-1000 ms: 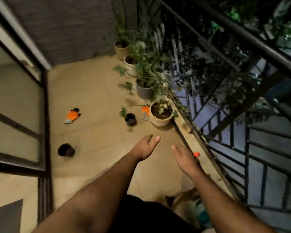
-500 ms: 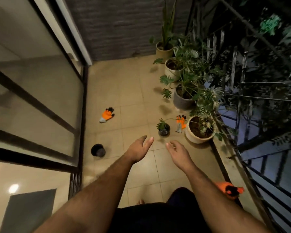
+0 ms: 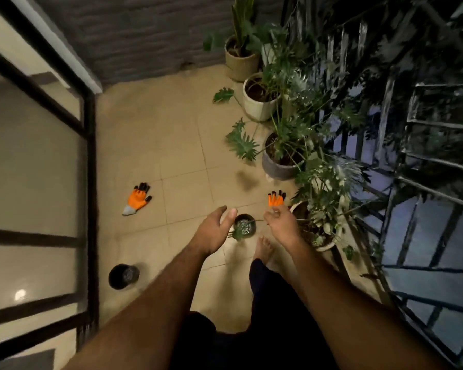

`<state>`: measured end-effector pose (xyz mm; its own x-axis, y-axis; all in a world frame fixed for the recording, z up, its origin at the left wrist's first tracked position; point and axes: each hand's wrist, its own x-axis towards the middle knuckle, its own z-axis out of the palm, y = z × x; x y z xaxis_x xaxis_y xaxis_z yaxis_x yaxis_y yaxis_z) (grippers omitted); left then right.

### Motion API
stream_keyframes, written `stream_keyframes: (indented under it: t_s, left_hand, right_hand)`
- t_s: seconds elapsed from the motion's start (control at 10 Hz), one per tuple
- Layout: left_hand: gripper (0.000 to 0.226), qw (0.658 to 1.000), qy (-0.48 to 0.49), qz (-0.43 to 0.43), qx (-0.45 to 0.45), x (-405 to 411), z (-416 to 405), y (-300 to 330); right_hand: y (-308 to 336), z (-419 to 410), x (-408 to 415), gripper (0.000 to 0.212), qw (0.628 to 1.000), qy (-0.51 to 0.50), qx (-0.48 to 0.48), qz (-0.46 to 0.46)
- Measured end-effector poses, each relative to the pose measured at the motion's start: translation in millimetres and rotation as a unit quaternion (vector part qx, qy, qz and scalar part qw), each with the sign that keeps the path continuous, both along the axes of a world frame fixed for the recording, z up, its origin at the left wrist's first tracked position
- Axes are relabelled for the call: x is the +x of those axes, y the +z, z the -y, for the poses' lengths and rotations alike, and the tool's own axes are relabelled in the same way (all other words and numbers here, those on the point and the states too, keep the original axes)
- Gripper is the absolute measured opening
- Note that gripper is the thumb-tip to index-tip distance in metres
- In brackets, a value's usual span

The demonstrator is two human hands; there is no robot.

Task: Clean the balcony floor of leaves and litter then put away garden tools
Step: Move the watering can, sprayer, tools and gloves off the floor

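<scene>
I look down at a tiled balcony floor [image 3: 171, 145]. An orange and black garden glove [image 3: 137, 198] lies flat on the tiles at the left. A second orange glove [image 3: 275, 198] lies beside the pots, just beyond my right hand [image 3: 281, 222]. Both my hands hover above the floor with relaxed fingers and hold nothing. My left hand [image 3: 214, 231] is beside a small black pot [image 3: 244, 227] holding a little green plant. An empty black pot [image 3: 123, 276] stands on the floor at the lower left.
A row of potted plants [image 3: 281, 161] lines the right side against a dark metal railing [image 3: 412, 182]. A glass sliding door [image 3: 38, 182] closes the left side, a grey wall [image 3: 145, 36] the far end. My bare foot [image 3: 262, 249] stands on the tiles.
The view has moved forward along the balcony and tilted down. My hands now hang over the small black pot and near the second glove. My foot has come into view.
</scene>
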<state>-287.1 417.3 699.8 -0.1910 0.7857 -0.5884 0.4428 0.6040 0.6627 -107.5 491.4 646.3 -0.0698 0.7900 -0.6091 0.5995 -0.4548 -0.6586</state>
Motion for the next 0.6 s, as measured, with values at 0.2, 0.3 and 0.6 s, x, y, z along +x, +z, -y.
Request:
stream_keyframes:
  t_s: [0.2,0.3,0.6]
  left_hand:
    - [0.083,0.998,0.014,0.045,-0.038,11,-119,-69]
    - [0.062,0.996,0.008,0.051,-0.067,6,-168,-139]
    - [0.083,0.983,-0.061,0.071,-0.156,10,-290,-446]
  right_hand:
    - [-113,-120,-1,0.056,0.996,-0.003,-0.085,0.032]
    - [-185,-159,-7,0.082,0.996,0.035,-0.065,0.052]
    - [-449,-222,-12,0.07,0.989,-0.017,-0.078,0.123]
